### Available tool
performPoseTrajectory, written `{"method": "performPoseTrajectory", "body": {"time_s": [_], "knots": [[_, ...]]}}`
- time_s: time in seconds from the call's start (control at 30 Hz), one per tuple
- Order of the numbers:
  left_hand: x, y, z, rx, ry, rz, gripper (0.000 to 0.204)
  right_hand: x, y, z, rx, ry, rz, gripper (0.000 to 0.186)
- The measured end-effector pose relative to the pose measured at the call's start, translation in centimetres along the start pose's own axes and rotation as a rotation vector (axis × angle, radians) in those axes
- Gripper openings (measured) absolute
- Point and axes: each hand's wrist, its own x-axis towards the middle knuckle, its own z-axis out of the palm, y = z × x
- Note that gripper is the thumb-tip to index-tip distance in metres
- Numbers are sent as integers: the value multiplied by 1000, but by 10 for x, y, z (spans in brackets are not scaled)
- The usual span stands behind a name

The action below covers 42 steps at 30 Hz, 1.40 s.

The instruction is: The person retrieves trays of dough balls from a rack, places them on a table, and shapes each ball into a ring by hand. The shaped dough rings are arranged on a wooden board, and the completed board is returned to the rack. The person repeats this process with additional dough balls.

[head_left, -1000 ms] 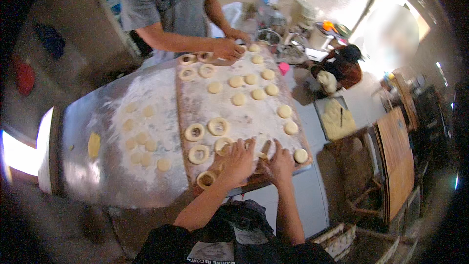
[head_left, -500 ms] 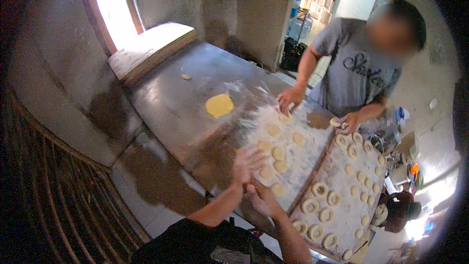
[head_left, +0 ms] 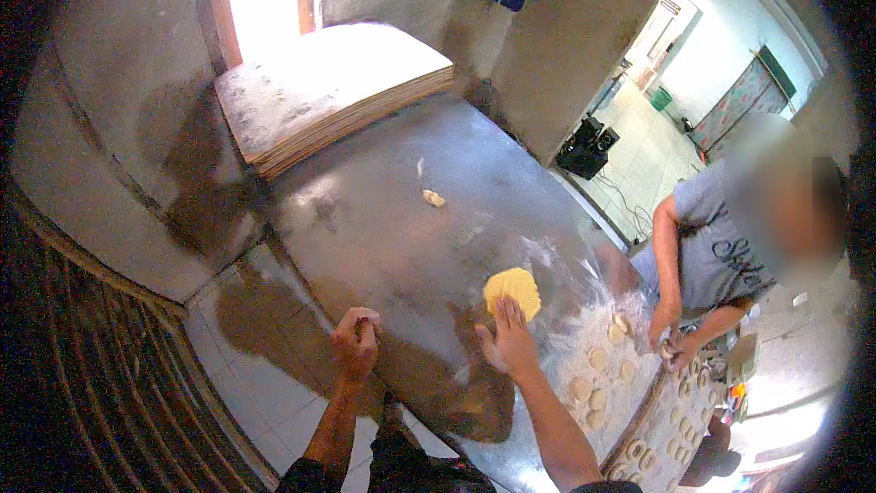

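Note:
My right hand [head_left: 509,344] is stretched out over the table, its fingertips on the lower edge of a flat yellow piece of dough [head_left: 513,290]. The fingers lie straight and the thumb is apart. My left hand [head_left: 356,342] is raised near the table's front edge, its fingers curled closed; whatever is inside them, if anything, is hidden. Right of my right hand, several pale dough rounds [head_left: 598,359] lie on a floured patch. A small scrap of dough [head_left: 434,198] sits farther back on the metal table [head_left: 365,246].
A co-worker [head_left: 721,246] stands at the right, both hands on a small dough piece. Before them is a floured board [head_left: 652,424] with dough rings and rounds. A stack of boards [head_left: 347,96] stands at the back left. Black equipment [head_left: 587,146] is on the floor beyond.
My hands have come apart from beside the dough rounds: the left moved left and closed, the right went onto the yellow dough. The view has turned left. The co-worker's hands have come together.

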Motion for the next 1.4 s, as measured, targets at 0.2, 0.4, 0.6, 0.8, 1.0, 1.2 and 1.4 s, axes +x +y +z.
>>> {"method": "performPoseTrajectory", "body": {"time_s": [0.2, 0.4, 0.6, 0.8, 1.0, 1.2, 1.4], "knots": [[33, -1, -8, 292, 59, 338, 7, 162, -77, -58, 986, 177, -130, 49], [42, -16, -7, 280, -78, 332, 4, 404, -117, 105, 129, 271, 25, 61], [51, -6, -15, 388, -63, 238, 5, 346, -189, 68, -236, 472, 115, 70], [52, -14, -17, 480, -69, 237, 6, 317, -198, 84, -50, 3, -199, 67], [50, -25, -5, 439, -1, 236, 10, 263, -193, 50, -6, 75, -389, 68], [63, -25, -9, 343, -28, 265, 10, 129, -21, 10, 190, 6, 129, 68], [54, -20, -1, 427, -37, 280, 9, 117, -34, -10, -174, -48, 207, 74]]}}
